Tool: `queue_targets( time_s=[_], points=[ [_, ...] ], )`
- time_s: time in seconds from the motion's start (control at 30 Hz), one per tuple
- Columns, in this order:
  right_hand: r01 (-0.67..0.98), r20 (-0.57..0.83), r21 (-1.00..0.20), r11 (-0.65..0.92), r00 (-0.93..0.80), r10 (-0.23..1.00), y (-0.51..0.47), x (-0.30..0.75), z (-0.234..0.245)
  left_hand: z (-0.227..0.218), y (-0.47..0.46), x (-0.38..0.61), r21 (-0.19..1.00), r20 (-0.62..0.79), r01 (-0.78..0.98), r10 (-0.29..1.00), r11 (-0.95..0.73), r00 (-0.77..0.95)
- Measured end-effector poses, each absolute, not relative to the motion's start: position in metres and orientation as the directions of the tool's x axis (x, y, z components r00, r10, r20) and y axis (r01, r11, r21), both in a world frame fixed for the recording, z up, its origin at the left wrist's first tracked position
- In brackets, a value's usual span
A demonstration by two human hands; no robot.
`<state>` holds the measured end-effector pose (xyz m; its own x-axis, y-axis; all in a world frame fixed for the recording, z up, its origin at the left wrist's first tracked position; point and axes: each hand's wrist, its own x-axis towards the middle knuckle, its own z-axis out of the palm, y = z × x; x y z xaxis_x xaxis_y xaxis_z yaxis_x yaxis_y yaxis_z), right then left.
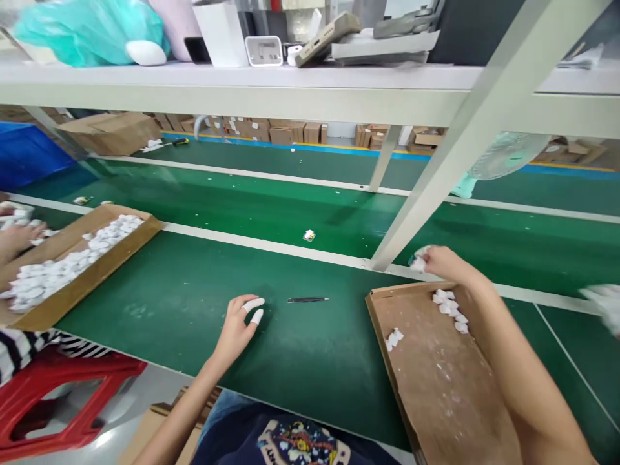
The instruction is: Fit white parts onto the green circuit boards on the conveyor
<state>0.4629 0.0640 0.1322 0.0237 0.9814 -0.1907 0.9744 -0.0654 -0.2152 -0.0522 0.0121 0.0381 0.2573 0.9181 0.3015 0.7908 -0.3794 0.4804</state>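
Note:
My left hand point(239, 325) rests on the green belt point(184, 290), fingers loosely curled, with white finger cots on two fingertips; it holds nothing I can see. Black tweezers point(307, 299) lie on the belt just to its right. My right hand point(436, 261) reaches past the far corner of a shallow cardboard tray point(436, 381) and is closed on small white pieces point(419, 261). A few more white pieces point(450, 309) lie at the tray's far end, and another small clump of pieces point(394, 338) sits near its left wall.
A second cardboard tray point(92, 271) full of white pieces stands at the left, with another person's hand point(17, 236) over it. A slanted metal post point(436, 174) rises by my right hand. A small scrap point(309, 235) lies on the far belt. A red stool point(62, 394) stands below left.

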Motion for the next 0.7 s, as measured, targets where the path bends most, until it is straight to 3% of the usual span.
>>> queue_targets(
  time_s=[0.07,0.13,0.2,0.33,0.43,0.53,0.63,0.7],
  points=[
    [0.892,-0.173,-0.441,0.1,-0.194,0.966,0.018,0.428,0.156,0.036,0.005,-0.051,0.484,0.313,0.778,0.91,-0.4,0.273],
    [0.819,-0.176,-0.529,0.221,-0.361,0.916,-0.027,0.376,0.163,0.035,0.001,-0.045,0.49,0.312,0.749,0.892,-0.446,0.327],
    [0.813,-0.151,-0.513,0.275,-0.401,0.904,-0.059,0.316,0.149,0.033,-0.003,-0.035,0.498,0.29,0.697,0.856,-0.516,0.427],
    [0.887,-0.175,-0.328,0.326,-0.397,0.901,-0.076,0.222,0.09,0.031,-0.016,-0.012,0.504,0.158,0.567,0.715,-0.651,0.681],
    [0.93,-0.202,-0.226,0.29,-0.335,0.92,-0.073,0.195,0.064,0.027,-0.028,-0.001,0.49,0.1,0.52,0.638,-0.7,0.764],
    [0.944,-0.144,-0.261,0.201,-0.244,0.959,-0.079,0.212,0.075,0.022,-0.04,0.003,0.464,0.104,0.555,0.665,-0.69,0.74],
    [0.935,-0.003,-0.35,-0.05,0.053,0.999,-0.096,0.27,0.093,0.017,-0.053,0.012,0.451,0.112,0.611,0.721,-0.65,0.684],
    [0.92,0.086,-0.275,-0.28,0.314,0.946,-0.106,0.32,0.091,0.014,-0.06,0.022,0.443,0.123,0.634,0.744,-0.634,0.657]
  ],
)
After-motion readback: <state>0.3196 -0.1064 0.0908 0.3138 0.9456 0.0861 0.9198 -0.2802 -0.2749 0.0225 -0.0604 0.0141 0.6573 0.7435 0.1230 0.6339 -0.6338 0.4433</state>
